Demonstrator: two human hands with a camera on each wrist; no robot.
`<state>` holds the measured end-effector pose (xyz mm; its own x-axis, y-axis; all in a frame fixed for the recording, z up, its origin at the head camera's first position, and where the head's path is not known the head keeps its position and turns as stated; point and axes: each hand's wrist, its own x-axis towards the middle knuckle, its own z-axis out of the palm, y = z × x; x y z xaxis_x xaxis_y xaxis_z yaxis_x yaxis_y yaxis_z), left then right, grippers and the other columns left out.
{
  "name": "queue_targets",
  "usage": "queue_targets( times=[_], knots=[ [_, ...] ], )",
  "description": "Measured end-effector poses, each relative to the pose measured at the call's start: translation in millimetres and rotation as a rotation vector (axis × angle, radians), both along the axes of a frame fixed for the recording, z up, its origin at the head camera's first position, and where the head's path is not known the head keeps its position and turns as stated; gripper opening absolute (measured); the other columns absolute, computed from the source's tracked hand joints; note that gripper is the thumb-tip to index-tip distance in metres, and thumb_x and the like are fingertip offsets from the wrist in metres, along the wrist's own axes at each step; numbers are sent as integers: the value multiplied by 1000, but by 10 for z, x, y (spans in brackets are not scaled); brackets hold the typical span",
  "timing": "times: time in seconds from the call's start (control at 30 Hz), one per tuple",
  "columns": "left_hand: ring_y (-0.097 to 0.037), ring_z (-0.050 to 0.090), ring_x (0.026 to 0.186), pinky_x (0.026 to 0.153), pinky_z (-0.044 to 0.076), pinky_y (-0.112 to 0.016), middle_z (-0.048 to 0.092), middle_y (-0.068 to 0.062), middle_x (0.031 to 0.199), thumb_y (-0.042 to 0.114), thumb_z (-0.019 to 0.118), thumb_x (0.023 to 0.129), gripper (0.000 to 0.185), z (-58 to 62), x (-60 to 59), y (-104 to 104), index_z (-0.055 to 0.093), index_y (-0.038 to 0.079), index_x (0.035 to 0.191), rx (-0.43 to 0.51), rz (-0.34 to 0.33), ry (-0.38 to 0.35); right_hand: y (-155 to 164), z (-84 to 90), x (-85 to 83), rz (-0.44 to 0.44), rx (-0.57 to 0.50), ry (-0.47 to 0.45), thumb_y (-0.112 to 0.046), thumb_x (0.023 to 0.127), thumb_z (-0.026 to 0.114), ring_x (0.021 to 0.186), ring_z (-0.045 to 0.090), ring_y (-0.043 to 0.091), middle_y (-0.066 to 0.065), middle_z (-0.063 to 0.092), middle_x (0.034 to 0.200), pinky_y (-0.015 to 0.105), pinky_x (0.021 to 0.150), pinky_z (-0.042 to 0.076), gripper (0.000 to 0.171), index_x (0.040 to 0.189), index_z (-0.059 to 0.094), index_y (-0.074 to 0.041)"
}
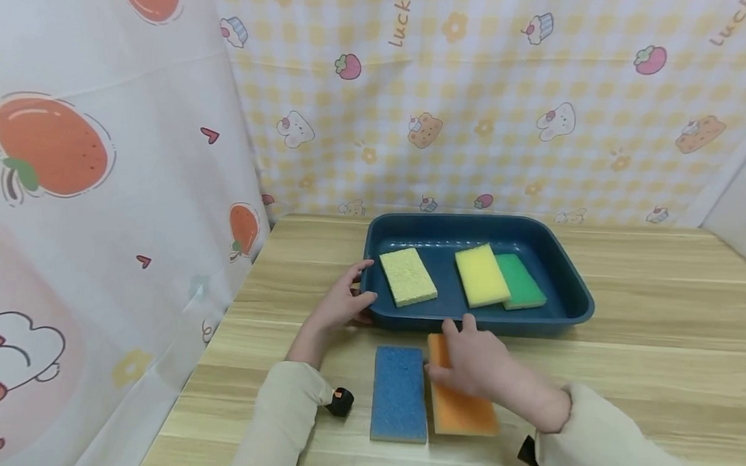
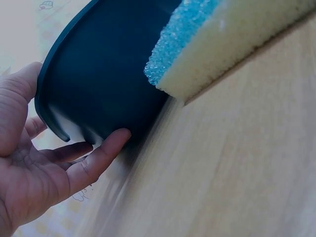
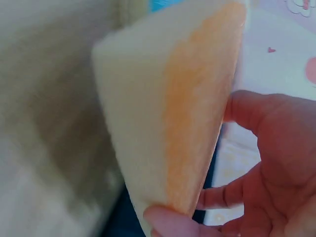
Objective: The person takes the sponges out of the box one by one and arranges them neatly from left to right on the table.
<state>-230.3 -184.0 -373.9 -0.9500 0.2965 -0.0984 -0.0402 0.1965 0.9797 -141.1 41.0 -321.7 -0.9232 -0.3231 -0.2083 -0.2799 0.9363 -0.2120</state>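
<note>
A dark blue rectangular tray (image 1: 474,326) stands on the table. My left hand (image 1: 340,304) holds its near left corner; in the left wrist view the thumb (image 2: 27,81) meets the rim and a fingertip touches the outer wall. In front of the tray my right hand (image 1: 473,360) grips an orange-topped sponge (image 1: 462,411) by its sides. The right wrist view shows this sponge (image 3: 187,108) tilted, with a pale foam layer beside the orange one. Just left of it lies a blue-topped sponge (image 1: 398,395), untouched.
Inside the tray a pale yellow-green sponge (image 1: 408,277) lies at the left. A bright yellow sponge (image 1: 482,276) partly overlaps a green one (image 1: 522,283) at the right. Patterned cloth (image 1: 476,99) hangs behind the wooden table (image 1: 665,353) and along its left side.
</note>
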Motion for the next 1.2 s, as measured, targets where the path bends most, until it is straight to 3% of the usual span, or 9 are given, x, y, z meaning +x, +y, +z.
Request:
queue_targets(
  times=[0.3, 0.53, 0.77, 1.2],
  knots=[
    [-36, 50, 104, 62, 55, -43, 29, -20, 137, 6, 55, 85, 62, -24, 2, 7, 29, 19, 140, 3, 13, 30, -35, -254, 11, 2, 3, 2, -44, 79, 61, 65, 50, 31, 31, 42, 114, 39, 59, 50, 72, 125, 41, 7],
    [-38, 47, 107, 70, 53, -49, 24, -26, 138, 3, 52, 85, 62, 214, 133, 33, 27, 15, 140, 16, -21, 0, -52, -333, 2, -1, 16, -6, -43, 78, 63, 67, 49, 31, 30, 45, 107, 42, 64, 50, 69, 122, 44, 8],
    [-38, 47, 107, 66, 54, -46, 26, -22, 138, 6, 55, 85, 63, -19, -22, 2, 28, 19, 140, 22, 4, 4, -39, -356, 4, 13, 24, 7, -44, 78, 63, 69, 51, 31, 31, 46, 108, 45, 68, 51, 70, 119, 46, 9],
    [-36, 49, 104, 64, 54, -43, 29, -20, 137, 6, 55, 85, 62, -16, 4, 8, 29, 19, 140, 12, 17, 13, -26, -358, 40, 1, 38, 24, -52, 76, 62, 75, 53, 34, 30, 49, 109, 47, 73, 51, 71, 115, 52, 6]
  ],
)
